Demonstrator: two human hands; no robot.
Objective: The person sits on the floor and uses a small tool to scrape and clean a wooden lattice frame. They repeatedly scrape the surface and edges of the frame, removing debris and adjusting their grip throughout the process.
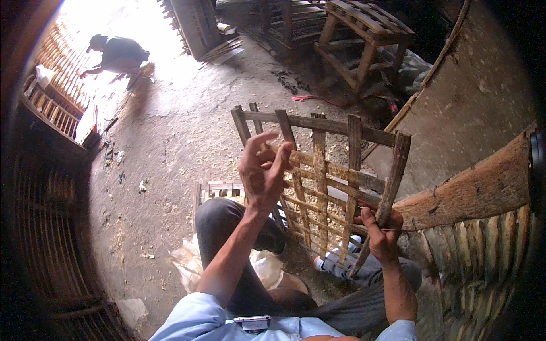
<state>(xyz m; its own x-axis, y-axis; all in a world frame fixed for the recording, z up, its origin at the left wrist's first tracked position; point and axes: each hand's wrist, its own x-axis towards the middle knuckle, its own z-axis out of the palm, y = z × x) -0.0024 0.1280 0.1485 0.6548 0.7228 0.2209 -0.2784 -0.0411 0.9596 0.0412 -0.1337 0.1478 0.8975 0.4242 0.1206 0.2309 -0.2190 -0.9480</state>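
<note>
Tilted over my lap stands a slatted wooden frame (319,182), with dark outer bars and paler thin strips crossing its uprights. At its lower right, my right hand (385,234) is closed around the thick side bar (394,179). A small, thin light thing shows near that thumb, too small to name. My left hand (263,173) is raised at the frame's left side, in front of the upper strips. Its thumb and index finger are spread apart, and the other fingers are bent. I see nothing held in it, though its palm side is partly hidden.
A slatted wooden stool (369,25) stands at the far right. Another person (119,55) crouches by the bright opening at far left. Wood chips litter the concrete floor (165,148). A second slatted piece (223,186) lies beyond my knee, and a pale plastic sack (186,264) lies beside my leg.
</note>
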